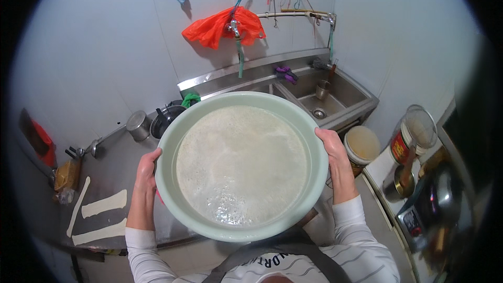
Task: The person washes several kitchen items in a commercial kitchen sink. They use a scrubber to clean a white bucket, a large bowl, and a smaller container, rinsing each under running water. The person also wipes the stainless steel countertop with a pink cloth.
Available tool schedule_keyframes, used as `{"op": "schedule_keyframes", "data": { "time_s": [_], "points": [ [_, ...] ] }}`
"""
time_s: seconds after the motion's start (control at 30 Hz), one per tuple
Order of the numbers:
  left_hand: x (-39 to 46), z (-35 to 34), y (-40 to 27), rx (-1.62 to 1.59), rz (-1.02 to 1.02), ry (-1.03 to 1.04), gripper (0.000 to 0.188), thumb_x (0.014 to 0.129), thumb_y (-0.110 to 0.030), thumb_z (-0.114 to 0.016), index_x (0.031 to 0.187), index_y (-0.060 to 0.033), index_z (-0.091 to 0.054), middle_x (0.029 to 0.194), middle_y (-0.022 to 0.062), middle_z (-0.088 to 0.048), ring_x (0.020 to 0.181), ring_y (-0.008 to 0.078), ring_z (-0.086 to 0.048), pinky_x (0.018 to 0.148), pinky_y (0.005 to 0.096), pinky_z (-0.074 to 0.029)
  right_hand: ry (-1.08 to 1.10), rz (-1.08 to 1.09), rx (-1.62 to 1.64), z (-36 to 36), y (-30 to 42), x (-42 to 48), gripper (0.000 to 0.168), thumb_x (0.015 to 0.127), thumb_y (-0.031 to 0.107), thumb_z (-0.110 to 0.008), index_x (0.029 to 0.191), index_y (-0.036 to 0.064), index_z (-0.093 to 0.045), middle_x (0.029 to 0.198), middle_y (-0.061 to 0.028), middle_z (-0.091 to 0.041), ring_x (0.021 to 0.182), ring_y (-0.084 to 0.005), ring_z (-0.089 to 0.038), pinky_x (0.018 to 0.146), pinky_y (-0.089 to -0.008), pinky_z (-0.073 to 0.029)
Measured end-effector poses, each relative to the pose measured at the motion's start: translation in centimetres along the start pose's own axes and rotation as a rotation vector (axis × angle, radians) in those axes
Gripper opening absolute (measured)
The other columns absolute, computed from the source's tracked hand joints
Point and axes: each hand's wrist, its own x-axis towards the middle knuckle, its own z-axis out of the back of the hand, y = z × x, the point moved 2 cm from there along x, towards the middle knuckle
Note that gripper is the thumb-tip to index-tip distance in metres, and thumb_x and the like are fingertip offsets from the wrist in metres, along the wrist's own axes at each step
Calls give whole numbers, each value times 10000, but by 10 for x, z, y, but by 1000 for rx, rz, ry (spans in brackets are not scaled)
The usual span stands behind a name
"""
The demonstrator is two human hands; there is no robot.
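Observation:
I hold a large pale green plastic basin [243, 235] in front of my chest. My left hand [147, 167] grips its left rim and my right hand [329, 143] its right rim; most of the fingers are hidden behind the wall. Cloudy whitish liquid [241, 161] fills much of the basin, with some foam and bubbles towards the near side. Beyond the basin's far rim is a stainless steel sink [346, 88], partly covered by the basin. To the left, several strips of dough [105, 203] lie on a steel worktop [114, 169].
A tap [234, 27] with a short hose hangs above the sink, a red plastic bag behind it. A handled metal cup [323, 89] stands in the right bowl. Pots [138, 125] line the worktop's back. At right are a lidded bucket [362, 143], a wire strainer [422, 125] and a metal pot [397, 184].

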Motion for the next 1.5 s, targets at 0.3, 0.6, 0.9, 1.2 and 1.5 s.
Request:
{"op": "schedule_keyframes", "data": {
  "time_s": [0.3, 0.6, 0.9, 1.2, 1.5],
  "points": [
    [127, -25, -2, -56, 97, -195, 344, 922, -210, -469, 1090, 74, -567, 984, 175, -645, 825, 249, -651, 755, 374, -537, 75, -144, -20, -16, -17, 172, 299, 915, 180, -528, 971, -97, -624, 900, -130, -662, 760, -185, -637, 684, -317, -511],
    [221, -64, 8, -22, 148, -326, 352, 925, -236, -483, 1118, 44, -571, 999, 162, -650, 820, 247, -656, 718, 362, -548, 206, -65, -147, 5, -47, 318, 326, 923, 243, -527, 960, -68, -618, 883, -94, -651, 721, -142, -607, 645, -266, -485],
    [300, -78, 42, 80, 123, -365, 349, 924, -279, -487, 1076, 15, -598, 934, 116, -658, 788, 217, -638, 709, 343, -522, 92, -198, -348, 14, -73, 404, 352, 914, 303, -547, 975, -33, -629, 883, -64, -647, 735, -115, -592, 649, -251, -467],
    [331, -82, 99, 127, 66, -440, 292, 908, -259, -549, 936, 20, -632, 809, 77, -653, 673, 161, -614, 617, 292, -499, 50, -251, -399, 33, -108, 432, 315, 907, 291, -573, 864, -18, -613, 759, -19, -589, 657, -84, -506, 584, -253, -415],
    [350, -60, 164, 289, 169, -572, 312, 898, -310, -573, 899, -7, -647, 807, 48, -639, 708, 128, -584, 651, 264, -460, -22, -305, -533, 63, -160, 433, 312, 914, 269, -554, 806, -23, -563, 718, -9, -536, 661, -87, -441, 589, -266, -392]
  ]
}}
